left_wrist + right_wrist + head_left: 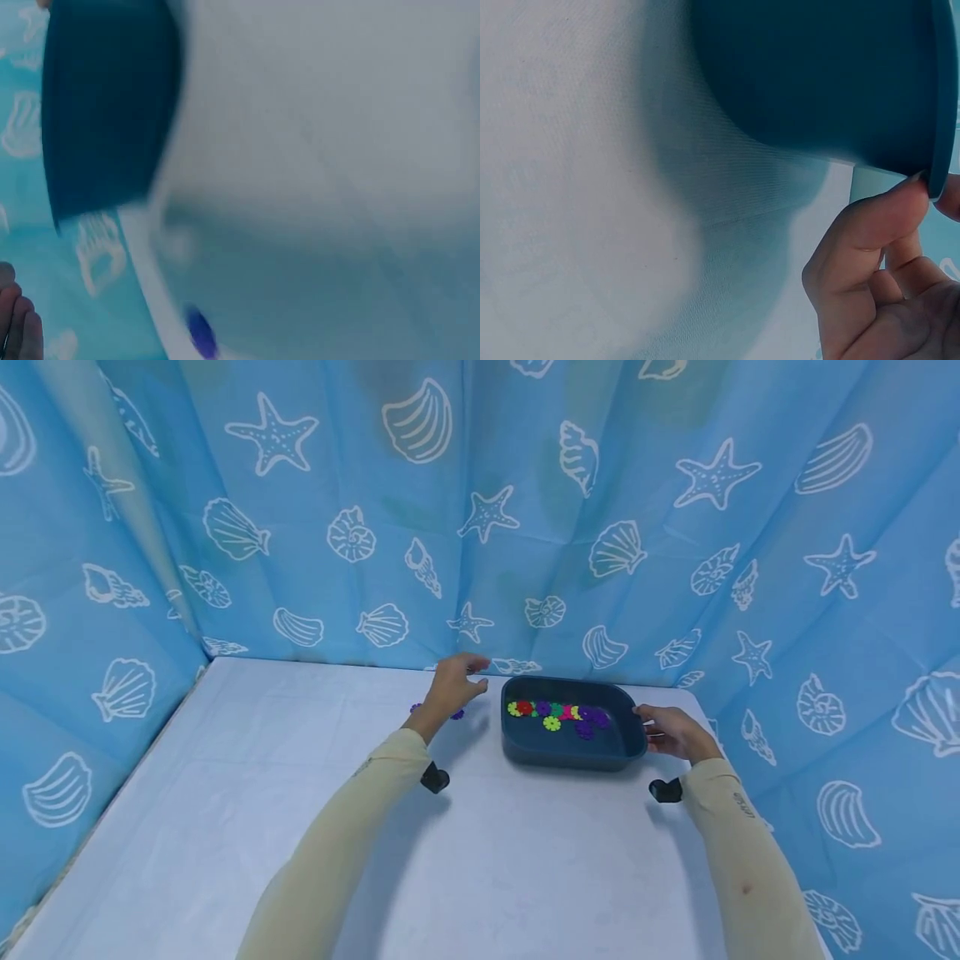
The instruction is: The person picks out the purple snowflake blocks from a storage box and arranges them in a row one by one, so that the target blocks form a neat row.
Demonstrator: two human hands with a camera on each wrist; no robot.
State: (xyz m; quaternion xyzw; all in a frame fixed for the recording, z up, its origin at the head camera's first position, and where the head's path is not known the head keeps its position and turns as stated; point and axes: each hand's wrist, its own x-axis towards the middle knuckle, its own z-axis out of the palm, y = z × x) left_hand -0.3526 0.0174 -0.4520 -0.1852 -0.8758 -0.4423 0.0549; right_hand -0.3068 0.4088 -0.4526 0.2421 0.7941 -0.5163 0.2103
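Note:
A dark blue-grey plastic basin (573, 758) stands on the white table near the curtain. Inside it lie several small flower-shaped plastic pieces (552, 723) in yellow, red, green, pink and purple. My right hand (675, 732) pinches the basin's right rim between thumb and fingers; the right wrist view shows the thumb (900, 206) on the rim's outer side. To the left of the basin, my left hand (453, 687) is raised with thumb and fingers spread apart, holding nothing. Purple flower pieces (457, 714) lie beside and partly behind the left hand, and one purple piece (201, 331) shows blurred in the left wrist view.
A blue curtain (487, 568) with white shells and starfish hangs behind and along both sides of the table (525, 860). Black camera mounts (435, 778) sit at both wrists. The basin stands close to the table's back edge.

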